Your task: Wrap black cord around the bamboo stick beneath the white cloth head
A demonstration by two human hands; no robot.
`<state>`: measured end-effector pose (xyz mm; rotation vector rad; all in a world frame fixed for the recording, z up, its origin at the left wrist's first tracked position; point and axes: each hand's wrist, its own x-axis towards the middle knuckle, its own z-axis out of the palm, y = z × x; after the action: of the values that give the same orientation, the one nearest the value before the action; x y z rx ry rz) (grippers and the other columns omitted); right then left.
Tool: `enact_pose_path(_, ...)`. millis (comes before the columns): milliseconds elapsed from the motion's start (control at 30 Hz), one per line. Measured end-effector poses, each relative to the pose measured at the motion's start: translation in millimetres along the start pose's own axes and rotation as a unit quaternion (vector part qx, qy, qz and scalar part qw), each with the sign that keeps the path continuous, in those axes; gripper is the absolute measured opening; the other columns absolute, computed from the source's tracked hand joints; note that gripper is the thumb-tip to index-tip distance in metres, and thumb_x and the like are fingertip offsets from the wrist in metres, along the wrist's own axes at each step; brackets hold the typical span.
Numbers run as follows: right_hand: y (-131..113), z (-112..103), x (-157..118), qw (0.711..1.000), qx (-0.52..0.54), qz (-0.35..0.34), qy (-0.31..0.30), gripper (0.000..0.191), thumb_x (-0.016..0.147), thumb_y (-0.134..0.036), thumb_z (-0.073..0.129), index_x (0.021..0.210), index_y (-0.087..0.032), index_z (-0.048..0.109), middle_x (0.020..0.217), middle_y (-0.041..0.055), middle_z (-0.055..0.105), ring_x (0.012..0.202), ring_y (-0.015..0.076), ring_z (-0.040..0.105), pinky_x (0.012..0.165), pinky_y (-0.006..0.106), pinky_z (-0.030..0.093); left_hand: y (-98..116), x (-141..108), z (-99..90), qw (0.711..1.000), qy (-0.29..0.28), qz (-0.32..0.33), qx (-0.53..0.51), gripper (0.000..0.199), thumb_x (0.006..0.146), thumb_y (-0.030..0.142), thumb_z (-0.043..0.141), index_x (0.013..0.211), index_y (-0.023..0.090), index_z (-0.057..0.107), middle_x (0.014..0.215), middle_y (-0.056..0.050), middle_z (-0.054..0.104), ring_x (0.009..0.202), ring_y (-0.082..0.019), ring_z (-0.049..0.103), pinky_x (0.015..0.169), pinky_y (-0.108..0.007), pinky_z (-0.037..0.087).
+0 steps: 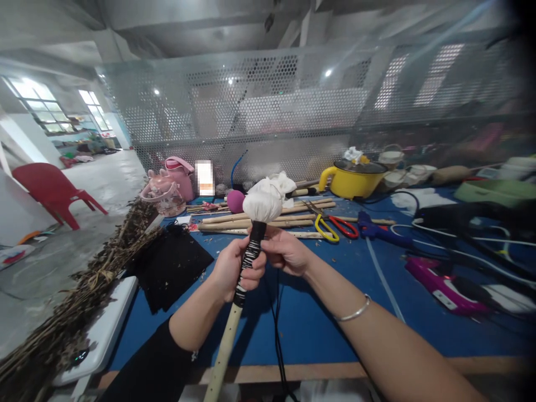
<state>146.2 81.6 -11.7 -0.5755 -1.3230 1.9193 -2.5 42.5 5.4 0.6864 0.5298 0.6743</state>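
My left hand (243, 268) is wrapped round a pale wooden stick (224, 346) topped by a round white cloth-covered head (262, 202). Black material covers the neck below the head, and further down, black cord (250, 257) winds round the stick with pale gaps between turns. My right hand (287, 249) is closed at the neck, its fingers pinching the black cord. Loose strands of that cord hang below the hands past the table's front edge. The stick leans, head up and away from me.
Behind the hands lie wooden sticks (226, 224), yellow-and-red scissors (326, 229), a purple ball (235, 201) and a blue glue gun (383, 230). A yellow pot (354, 181) stands at the back. Black cloth (173, 265) and dried stalks (84, 290) are left; cables and a magenta device (444, 285) right.
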Motion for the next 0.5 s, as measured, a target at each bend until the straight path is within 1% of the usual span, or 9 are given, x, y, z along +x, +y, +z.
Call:
enact_pose_path(67,0.8,-2.0,0.7,1.0,-0.008,0.006,-0.007,0.036,0.067,-0.035,0.07,0.092,-0.014,0.054,0.044,-0.0074,0.049,0.028,0.001,0.019,0.029,0.016,0.009,-1.1,3.7,-0.2,1.0,0.018,0.0,0.021,0.044,0.077,0.049,0.037,0.054,0.013,0.047,0.038,0.005,0.029,0.028,-0.003,0.023,0.027,-0.014,0.017)
enact_pose_path(133,1.4,-4.5,1.9,1.0,-0.025,0.001,0.014,0.032,0.067,-0.035,0.069,0.084,-0.013,0.054,0.045,-0.006,0.049,0.03,0.0016,0.025,0.029,0.016,0.01,-2.9,7.1,-0.1,0.99,0.107,0.047,0.075,0.041,0.078,0.048,0.038,0.07,0.011,0.054,0.045,0.001,0.044,0.031,-0.007,0.037,0.029,-0.017,0.026)
enact_pose_path(167,1.6,-5.7,2.6,0.999,-0.032,0.0,0.03,0.032,0.066,-0.035,0.07,0.081,-0.013,0.053,0.044,-0.0067,0.047,0.03,0.0018,0.025,0.029,0.016,0.01,-4.1,8.2,-0.2,0.976,0.164,0.086,0.117,0.038,0.079,0.047,0.039,0.082,0.012,0.055,0.053,-0.001,0.051,0.037,-0.009,0.045,0.032,-0.018,0.031)
enact_pose_path(200,1.8,-6.5,3.3,0.998,-0.038,0.001,0.047,0.031,0.066,-0.034,0.071,0.08,-0.013,0.052,0.043,-0.0081,0.043,0.03,0.0017,0.024,0.029,0.016,0.01,-5.5,9.0,-0.4,0.952,0.22,0.131,0.17,0.036,0.079,0.045,0.042,0.091,0.014,0.054,0.061,-0.002,0.056,0.044,-0.012,0.052,0.037,-0.02,0.037)
enact_pose_path(267,2.1,-6.9,4.3,0.996,-0.048,0.003,0.079,0.031,0.064,-0.033,0.072,0.076,-0.015,0.05,0.04,-0.0113,0.035,0.03,0.0012,0.017,0.028,0.016,0.01,-9.1,9.3,-1.6,0.879,0.302,0.22,0.296,0.032,0.076,0.04,0.05,0.098,0.016,0.053,0.075,-0.004,0.061,0.058,-0.014,0.058,0.049,-0.023,0.043)
enact_pose_path(333,2.7,-5.4,5.1,0.994,-0.064,0.01,0.092,0.03,0.065,-0.034,0.071,0.073,-0.015,0.049,0.039,-0.0122,0.03,0.03,0.0011,0.014,0.028,0.016,0.01,-13.5,9.3,-3.3,0.795,0.335,0.29,0.415,0.031,0.071,0.034,0.059,0.096,0.017,0.055,0.085,-0.005,0.063,0.07,-0.015,0.06,0.061,-0.025,0.045)
enact_pose_path(367,3.0,-4.2,5.4,0.993,-0.073,0.013,0.096,0.03,0.065,-0.035,0.07,0.072,-0.015,0.049,0.04,-0.0118,0.031,0.03,0.0012,0.015,0.028,0.016,0.01,-15.6,9.5,-4.2,0.761,0.34,0.311,0.457,0.03,0.069,0.032,0.061,0.094,0.017,0.055,0.088,-0.005,0.063,0.074,-0.015,0.059,0.065,-0.025,0.045)
enact_pose_path(433,3.6,-1.7,6.0,0.99,-0.087,0.016,0.107,0.03,0.066,-0.036,0.068,0.074,-0.014,0.051,0.041,-0.0108,0.033,0.03,0.0017,0.017,0.028,0.017,0.011,-18.8,10.2,-5.4,0.727,0.348,0.32,0.497,0.027,0.068,0.029,0.062,0.091,0.017,0.056,0.086,-0.004,0.063,0.073,-0.014,0.059,0.066,-0.026,0.045)
enact_pose_path(500,3.6,0.0,6.1,0.988,-0.104,0.004,0.118,0.031,0.066,-0.038,0.068,0.077,-0.014,0.052,0.041,-0.0108,0.034,0.03,0.0022,0.018,0.028,0.017,0.012,-19.6,10.8,-5.5,0.733,0.357,0.304,0.493,0.023,0.069,0.03,0.061,0.086,0.016,0.056,0.078,-0.003,0.063,0.063,-0.012,0.057,0.058,-0.024,0.045)
